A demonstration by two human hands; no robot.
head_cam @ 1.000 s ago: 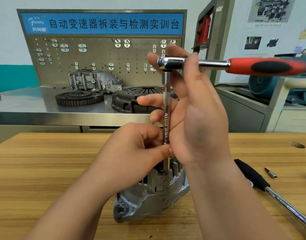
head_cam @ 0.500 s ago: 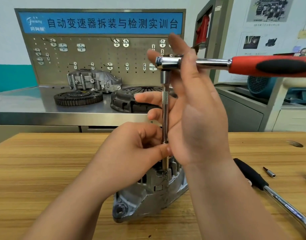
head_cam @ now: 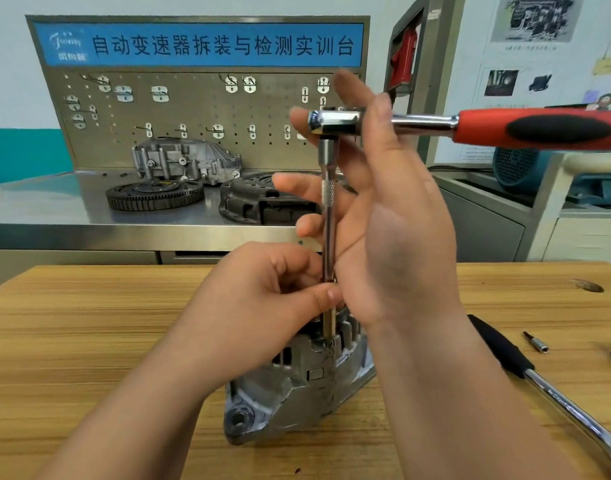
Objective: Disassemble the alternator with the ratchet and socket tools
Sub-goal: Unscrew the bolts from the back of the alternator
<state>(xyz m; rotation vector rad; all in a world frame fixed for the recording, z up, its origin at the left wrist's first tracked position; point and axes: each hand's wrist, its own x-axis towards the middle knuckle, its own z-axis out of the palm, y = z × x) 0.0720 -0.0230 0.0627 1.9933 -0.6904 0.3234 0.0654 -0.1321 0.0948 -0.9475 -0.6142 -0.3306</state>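
A grey cast alternator point(head_cam: 297, 389) stands on the wooden table point(head_cam: 89, 341) in front of me. A chrome extension bar point(head_cam: 328, 216) rises upright from its top, with a ratchet point(head_cam: 539, 128) with a red and black handle on its upper end, pointing right. My left hand point(head_cam: 262, 306) pinches the lower end of the bar just above the alternator. My right hand point(head_cam: 383, 220) stands behind and beside the bar with its fingers spread and straight, touching the ratchet head point(head_cam: 335, 121). The socket's seat on the alternator is partly hidden by my left thumb.
A second long ratchet with a black grip point(head_cam: 539, 379) lies on the table at the right, next to a small bit point(head_cam: 536, 342). Behind the table stands a steel bench point(head_cam: 55, 209) with a flywheel point(head_cam: 155, 194), a clutch cover point(head_cam: 262, 202) and a housing.
The extension bar and ratchet head have turned slightly, so the knurled band now faces me. My right fingers have spread a little higher. My left hand stays pinched on the bar.
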